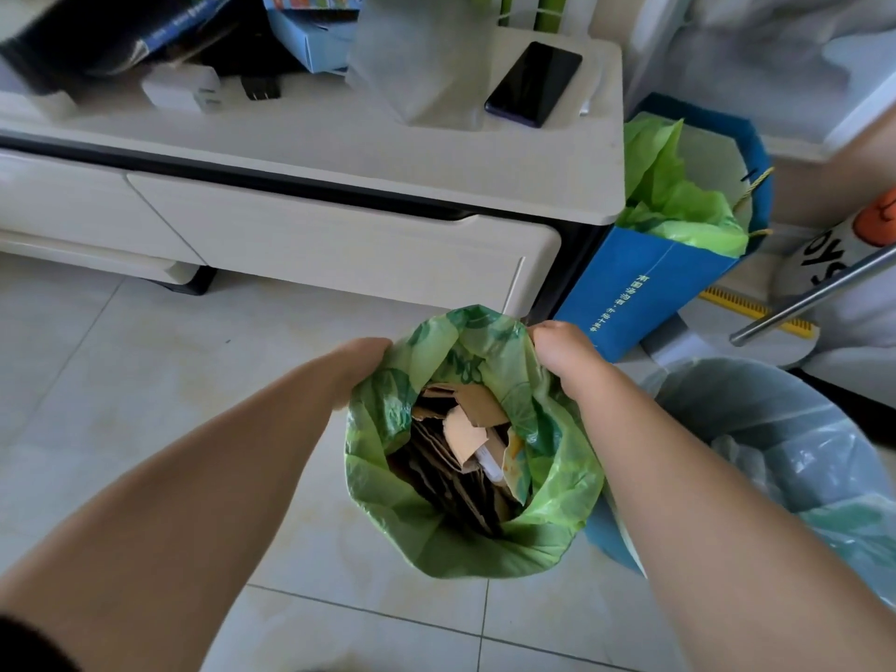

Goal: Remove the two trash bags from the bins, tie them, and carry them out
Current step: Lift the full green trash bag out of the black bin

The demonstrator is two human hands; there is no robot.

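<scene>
A green trash bag (465, 535) full of torn cardboard stands open on the tiled floor in the middle of the view. My left hand (361, 363) grips its rim on the left side. My right hand (565, 354) grips the rim at the far right. To the right stands a blue bin (616, 540) lined with a pale translucent bag (795, 453), partly hidden by my right forearm.
A low white cabinet (339, 235) runs across the back, with a phone (533, 82) and boxes on top. A blue paper bag (645, 293) holding green plastic stands at its right end. A metal pole (814, 293) and a yellow brush lie at far right.
</scene>
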